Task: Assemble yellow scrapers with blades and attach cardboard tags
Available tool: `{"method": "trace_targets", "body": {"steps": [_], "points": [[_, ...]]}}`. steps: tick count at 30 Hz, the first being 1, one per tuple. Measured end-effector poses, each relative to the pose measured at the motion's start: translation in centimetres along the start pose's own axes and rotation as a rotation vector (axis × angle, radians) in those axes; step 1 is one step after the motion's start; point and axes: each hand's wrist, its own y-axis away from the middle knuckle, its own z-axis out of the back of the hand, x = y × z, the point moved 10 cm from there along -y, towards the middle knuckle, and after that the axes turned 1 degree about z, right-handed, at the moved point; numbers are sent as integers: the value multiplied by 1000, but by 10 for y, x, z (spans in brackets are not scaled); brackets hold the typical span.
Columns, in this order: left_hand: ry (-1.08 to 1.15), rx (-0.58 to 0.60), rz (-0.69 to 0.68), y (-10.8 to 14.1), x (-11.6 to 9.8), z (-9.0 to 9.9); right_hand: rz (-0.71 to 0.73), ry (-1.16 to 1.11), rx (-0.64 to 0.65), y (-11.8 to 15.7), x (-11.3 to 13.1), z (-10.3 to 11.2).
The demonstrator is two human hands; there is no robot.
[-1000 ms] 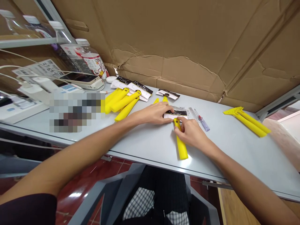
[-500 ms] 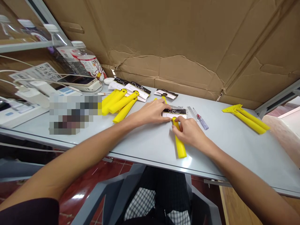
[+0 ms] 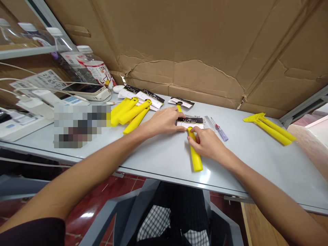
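Right now, clear plastic bottles (image 3: pixel 93 66) are standing beyond the far left of the counter (image 3: pixel 243 164), with more bottles (image 3: pixel 60 39) lined up on a shelf (image 3: pixel 25 51) above them; I can't tell what's in them. My left hand (image 3: pixel 164 121) is lying almost flat, its fingers (image 3: pixel 180 119) spread and pressing on the left edge of a printed card (image 3: pixel 189 122). My right hand (image 3: pixel 207 143) is curling in, its fingers (image 3: pixel 194 131) pinching a yellow plastic handle (image 3: pixel 195 157) at the end touching the card's near edge. That handle is lying on the counter and pointing toward me. Just right of the card, a small screwdriver (image 3: pixel 221 132) is lying beside a metal strip (image 3: pixel 209 123). Farther left, a group of yellow handles (image 3: pixel 130 114) is lying beside two more cards (image 3: pixel 150 99), while another card (image 3: pixel 181 102) is sitting at the far edge. Well off to the right, a yellow scraper (image 3: pixel 269 129) is resting on the counter. A phone (image 3: pixel 85 89) is lying at the far left among white cables (image 3: pixel 34 82), and torn cardboard (image 3: pixel 179 44) is lining the wall behind everything.
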Motion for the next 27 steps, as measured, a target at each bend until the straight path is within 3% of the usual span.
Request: {"method": "trace_targets", "body": {"steps": [8, 13, 20, 23, 27], "points": [[77, 36, 36, -8, 17, 2, 21, 14, 44, 0, 3, -2], [129, -43, 72, -10, 25, 11, 21, -4, 40, 1, 4, 0], [128, -111, 62, -7, 11, 30, 40, -117, 24, -3, -1, 5], [118, -63, 32, 6, 0, 28, 71, -156, 39, -4, 0, 10], [109, -64, 40, 45, -11, 11, 78, -145, 41, 14, 0, 17]]}}
